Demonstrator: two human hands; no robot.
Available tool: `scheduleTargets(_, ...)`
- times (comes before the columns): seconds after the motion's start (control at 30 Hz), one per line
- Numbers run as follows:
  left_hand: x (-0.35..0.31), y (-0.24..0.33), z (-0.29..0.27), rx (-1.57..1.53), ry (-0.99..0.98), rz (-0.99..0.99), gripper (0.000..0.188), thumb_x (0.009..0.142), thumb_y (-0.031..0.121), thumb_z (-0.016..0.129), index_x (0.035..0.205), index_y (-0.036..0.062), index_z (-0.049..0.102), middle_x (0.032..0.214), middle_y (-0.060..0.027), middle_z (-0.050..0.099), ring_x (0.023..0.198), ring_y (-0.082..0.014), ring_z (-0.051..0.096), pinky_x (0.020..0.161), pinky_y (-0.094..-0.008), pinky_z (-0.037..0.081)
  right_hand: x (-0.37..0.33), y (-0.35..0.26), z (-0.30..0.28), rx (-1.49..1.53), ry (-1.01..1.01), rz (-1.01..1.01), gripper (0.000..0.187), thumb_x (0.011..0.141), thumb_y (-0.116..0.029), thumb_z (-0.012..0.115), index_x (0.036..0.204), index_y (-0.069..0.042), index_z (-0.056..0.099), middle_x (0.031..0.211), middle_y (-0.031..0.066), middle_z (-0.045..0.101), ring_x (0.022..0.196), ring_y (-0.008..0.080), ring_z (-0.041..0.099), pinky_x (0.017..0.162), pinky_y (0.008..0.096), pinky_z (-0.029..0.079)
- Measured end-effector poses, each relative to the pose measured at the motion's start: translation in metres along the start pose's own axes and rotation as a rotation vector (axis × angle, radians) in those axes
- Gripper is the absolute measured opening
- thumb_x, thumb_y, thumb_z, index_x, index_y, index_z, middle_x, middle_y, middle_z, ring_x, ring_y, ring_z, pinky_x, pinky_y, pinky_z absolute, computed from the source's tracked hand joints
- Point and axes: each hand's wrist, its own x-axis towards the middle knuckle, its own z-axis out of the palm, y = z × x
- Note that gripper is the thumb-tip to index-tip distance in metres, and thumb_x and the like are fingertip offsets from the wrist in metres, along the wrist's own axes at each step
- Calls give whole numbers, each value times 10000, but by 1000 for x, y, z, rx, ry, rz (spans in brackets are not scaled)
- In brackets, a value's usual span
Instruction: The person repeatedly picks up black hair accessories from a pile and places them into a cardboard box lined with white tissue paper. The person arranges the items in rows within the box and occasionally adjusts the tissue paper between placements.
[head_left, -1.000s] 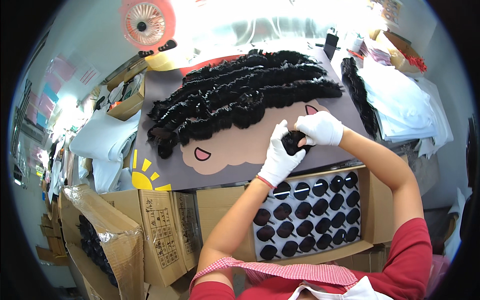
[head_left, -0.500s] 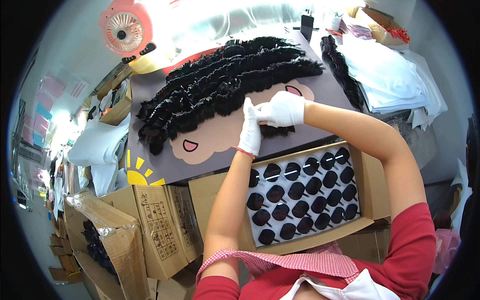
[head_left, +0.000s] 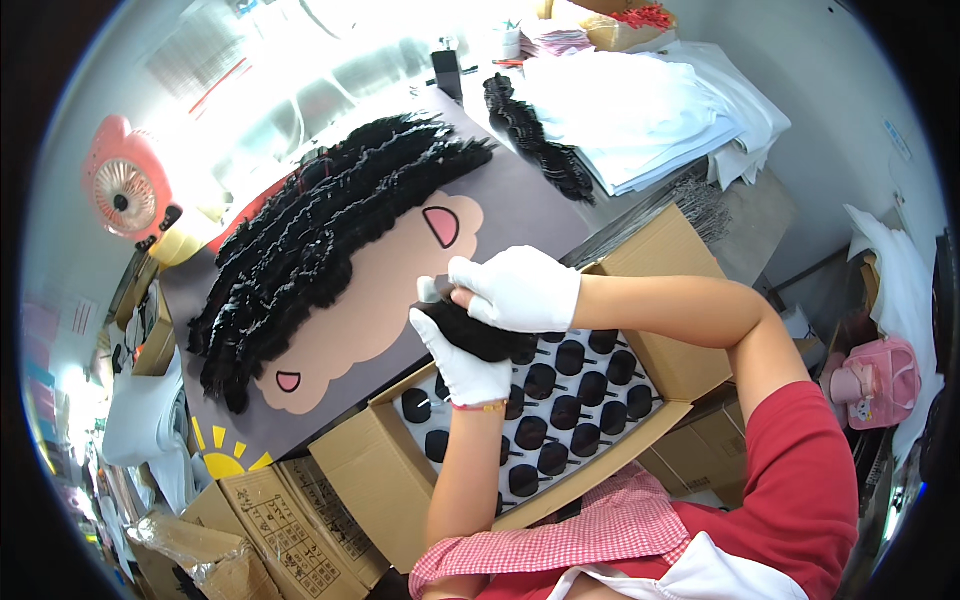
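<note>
Both of my hands wear white gloves with fingertips partly bare. My left hand (head_left: 465,372) is closed round a dark, hair-like black bundle (head_left: 472,334) from below. At the bundle's upper end, the thumb and fingers of my right hand (head_left: 525,290) are pinched together; a small greyish bit shows there. The pair of hands hovers over the far edge of an open cardboard box (head_left: 600,462). Inside it, black rounded pieces (head_left: 531,432) with short stems lie in rows on a white sheet. Beyond, rows of fluffy black hair-like strands (head_left: 320,225) cover much of a printed mat (head_left: 395,320).
A pink fan (head_left: 126,190) stands at the far left. At the back right are a white sheet pile (head_left: 640,110), a loose black strand (head_left: 540,140) and thin dark wires (head_left: 690,215). Cardboard cartons (head_left: 290,525) stand at lower left; a pink bag (head_left: 880,380) is at right.
The view has swung to the right. My hands have come back from the mat toward the box, with the black bundle now showing between them.
</note>
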Motion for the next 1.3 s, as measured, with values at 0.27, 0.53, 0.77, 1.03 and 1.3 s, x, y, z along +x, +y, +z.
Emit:
scheduleTargets(0.27, -39, -29, -21, -321, -224, -389, 559, 900, 615, 543, 1353, 288, 531, 1369, 5, 553, 1120, -218, 589, 916, -469, 494, 9, 186, -51, -41, 315, 288, 325, 917, -399, 549, 945, -102, 677, 915, 129, 687, 865, 315, 651, 782, 418, 497)
scheduleTargets(0.53, -77, -24, -33, -335, -146, -428, 515, 900, 523, 606, 1352, 284, 546, 1342, 39, 558, 1084, -181, 559, 897, -409, 465, 15, 359, -87, -596, 226, 474, 373, 899, -361, 554, 1123, -86, 667, 1084, 191, 680, 979, 364, 648, 880, 442, 496)
scheduleTargets(0.77, -119, 35, -57, -387, -38, -290, 506, 912, 510, 576, 1358, 277, 526, 1348, 37, 551, 1078, -172, 540, 894, -396, 455, 45, 307, -138, 72, 164, 338, 381, 904, -308, 607, 1159, -26, 632, 1032, 92, 667, 925, 206, 622, 903, 333, 487)
scheduleTargets(1.03, -142, 94, -96, -295, -214, -294, 499, 913, 450, 588, 1371, 264, 527, 1379, 69, 527, 1118, -141, 523, 935, -374, 433, -66, 77, -59, -5, -559, -242, 246, 722, -174, 614, 908, -33, 693, 866, 118, 675, 736, 240, 614, 677, 340, 506)
scheduleTargets(1.3, -192, 148, -117, -340, -262, -340, 574, 943, 427, 561, 1473, 261, 417, 1441, 6, 470, 1177, -207, 488, 988, -413, 401, -140, -13, 104, -36, -642, -354, 75, 625, -189, 725, 628, -123, 691, 1392, 45, 567, 1417, 443, 292, 1083, 721, 195)
